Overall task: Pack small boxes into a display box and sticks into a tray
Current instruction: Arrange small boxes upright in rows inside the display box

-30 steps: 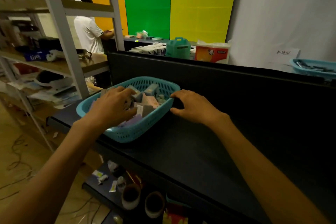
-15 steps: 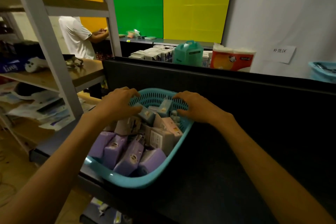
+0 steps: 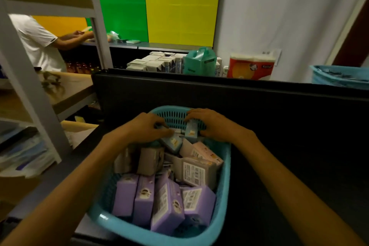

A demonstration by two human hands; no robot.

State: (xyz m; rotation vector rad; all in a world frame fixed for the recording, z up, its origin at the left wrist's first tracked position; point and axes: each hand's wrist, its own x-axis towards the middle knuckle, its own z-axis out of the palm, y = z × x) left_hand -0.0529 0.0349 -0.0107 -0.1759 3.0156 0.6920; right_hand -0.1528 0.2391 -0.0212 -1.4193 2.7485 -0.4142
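Turquoise slotted basket holds purple boxes, grey boxes, pale blue boxes

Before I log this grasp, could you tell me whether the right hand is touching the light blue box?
Touching: the head view shows the right hand with fingers curled on the upright light blue box.

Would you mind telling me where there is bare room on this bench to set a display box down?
The dark bench top lies bare right of the blue basket, up to the black back panel. The basket itself is crowded with small boxes, and both the left hand and right hand reach into its far end.
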